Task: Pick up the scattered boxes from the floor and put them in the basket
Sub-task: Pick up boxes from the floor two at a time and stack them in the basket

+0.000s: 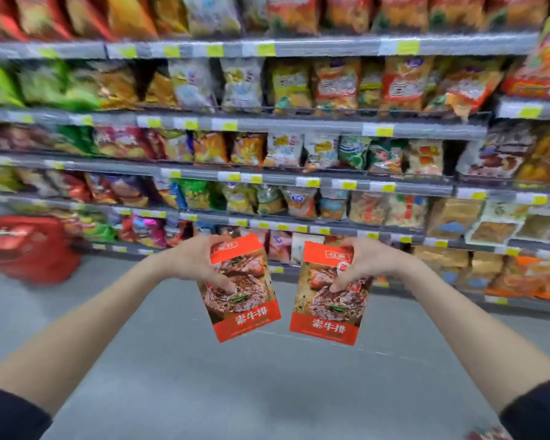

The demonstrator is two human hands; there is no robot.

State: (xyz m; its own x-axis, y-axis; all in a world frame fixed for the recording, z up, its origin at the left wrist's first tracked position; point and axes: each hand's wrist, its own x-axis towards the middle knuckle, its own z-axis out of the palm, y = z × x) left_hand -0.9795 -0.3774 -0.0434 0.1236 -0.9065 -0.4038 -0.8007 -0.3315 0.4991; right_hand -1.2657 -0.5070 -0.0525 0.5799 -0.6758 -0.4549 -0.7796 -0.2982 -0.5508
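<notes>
I hold two red boxes with a steak picture, one in each hand, raised in front of the shelves. My left hand [200, 262] grips the left box [246, 308] by its upper part, thumb on the front. My right hand [367, 263] grips the right box [327, 312] the same way. The two boxes hang side by side, a small gap apart. The red basket [42, 258] stands on the floor far to the left, with red boxes [8, 238] lying inside it. At the bottom right edge a red packet [486, 435] on the floor is barely visible.
Long store shelves [299, 173] packed with snack bags fill the whole background and run down to the floor. Grey floor [235, 392] stretches between me and the shelves and leftward toward the basket. The left side of the picture is blurred.
</notes>
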